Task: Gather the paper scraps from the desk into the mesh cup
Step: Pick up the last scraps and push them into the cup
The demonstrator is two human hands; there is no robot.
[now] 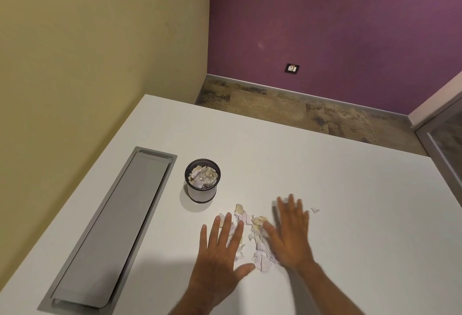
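Reaching forward from the bottom of the view, two bare forearms extend over a white desk [325,189]. The left hand [222,247] lies flat with fingers spread, palm down, covering a few paper scraps; it grips nothing. The right hand [291,234] is also spread and empty, slightly blurred, its inner edge against the other side of the litter. Between the two hands sits a loose pile of scraps [257,239], torn white and cream bits, some curled. One stray scrap [315,210] lies apart, just beyond the right hand.

The scraps look feather-light, limp and easy to scatter, so pinching them one at a time would be slow. They should handle best when pressed together from both sides, then scooped up in cupped palms from underneath the heap's edges.

Farther on, to the left, stands the mesh cup [202,180], upright, black-rimmed and already nearly full of paper. Left of it, a long grey cover [112,227] is set into the desk. Beyond the desk are patterned flooring, a yellow wall and a purple wall with a socket [292,68].
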